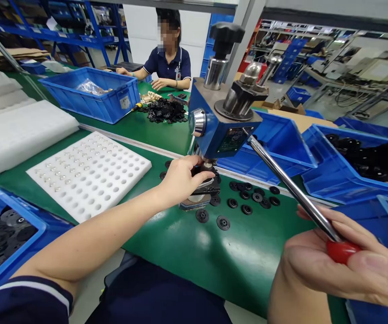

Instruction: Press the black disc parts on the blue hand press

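A blue arbor press (226,119) stands on the green bench in front of me. My left hand (182,177) is curled in under its ram, thumb and fingers closed about a small black part (198,171) at the press base. The hand hides much of that part. My right hand (342,261) grips the press lever (291,189) at its red knob (342,251), low on the right. Black plastic discs (223,222) lie on the bench beside the press base, several of them to its right.
Left of the press lies a white foam tray (113,173), partly filled with small shiny pieces. A blue bin (42,225) of black discs sits at the lower left; blue bins (318,139) line the right. Across the bench, a person (169,67) sits behind black parts (167,110).
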Demonstrator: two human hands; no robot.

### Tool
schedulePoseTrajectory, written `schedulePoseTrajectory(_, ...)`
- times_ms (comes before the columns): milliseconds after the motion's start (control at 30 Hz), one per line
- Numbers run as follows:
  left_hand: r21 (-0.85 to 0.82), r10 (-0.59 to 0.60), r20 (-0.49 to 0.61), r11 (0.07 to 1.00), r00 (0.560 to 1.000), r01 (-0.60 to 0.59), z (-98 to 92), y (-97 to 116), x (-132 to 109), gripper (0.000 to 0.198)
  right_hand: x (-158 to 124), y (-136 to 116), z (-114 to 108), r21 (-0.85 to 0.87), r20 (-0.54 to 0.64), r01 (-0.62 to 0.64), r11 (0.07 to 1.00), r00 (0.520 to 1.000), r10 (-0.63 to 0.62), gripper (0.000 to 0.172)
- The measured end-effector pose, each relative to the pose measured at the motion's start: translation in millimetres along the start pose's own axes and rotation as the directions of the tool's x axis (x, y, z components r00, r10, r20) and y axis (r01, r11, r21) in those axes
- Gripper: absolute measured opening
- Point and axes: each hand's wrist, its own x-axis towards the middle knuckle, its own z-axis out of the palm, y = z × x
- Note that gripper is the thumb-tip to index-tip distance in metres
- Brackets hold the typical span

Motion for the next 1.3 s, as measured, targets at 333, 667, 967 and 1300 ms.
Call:
schedulePoseTrajectory(333,0.038,0.015,-0.01,0.999,1.0,-0.015,1.7,1.4,-1.6,0.007,-28.0,-14.6,9.5,0.244,-0.072,0.301,0.922,0.954,-0.292,0.024)
schedulePoseTrajectory(667,0.062,0.037,-0.051,0.998,0.998,-0.034,6.9,-7.8,-3.4,0.011,-28.3,-4.7,1.1,0.21,0.004,0.238,0.948,0.97,-0.244,0.025)
schedulePoseTrajectory(967,0.055,0.048,-0.029,0.997,0.998,-0.047,7.8,-17.0,-0.6,0.02,-35.0,7.6,-7.9,0.284,0.115,0.125,0.95,0.98,-0.164,0.017)
schedulePoseTrajectory(1300,0.004,-0.083,-0.115,0.996,0.99,0.084,15.1,-20.6,-7.5,0.026,-34.9,6.0,-15.3,0.306,0.201,0.141,0.942,0.957,-0.209,0.023)
